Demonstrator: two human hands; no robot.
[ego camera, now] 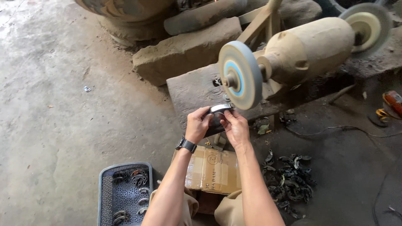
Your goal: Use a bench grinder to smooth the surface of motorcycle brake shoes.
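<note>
Bare concrete floor wide open leftward — both left hand and right hand pinching curved metal piece just under buffing wheel

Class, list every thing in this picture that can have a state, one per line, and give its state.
Metal piece: held up in both hands, below the wheel.
Left hand: gripping the piece.
Right hand: gripping the piece.
Wheel: clear of the piece; spinning or not, cannot tell.
Basket: partly filled with parts.
Box: closed, taped.

Dusty concrete floor carries a plastic basket, cardboard box and metal-parts pile.
</note>
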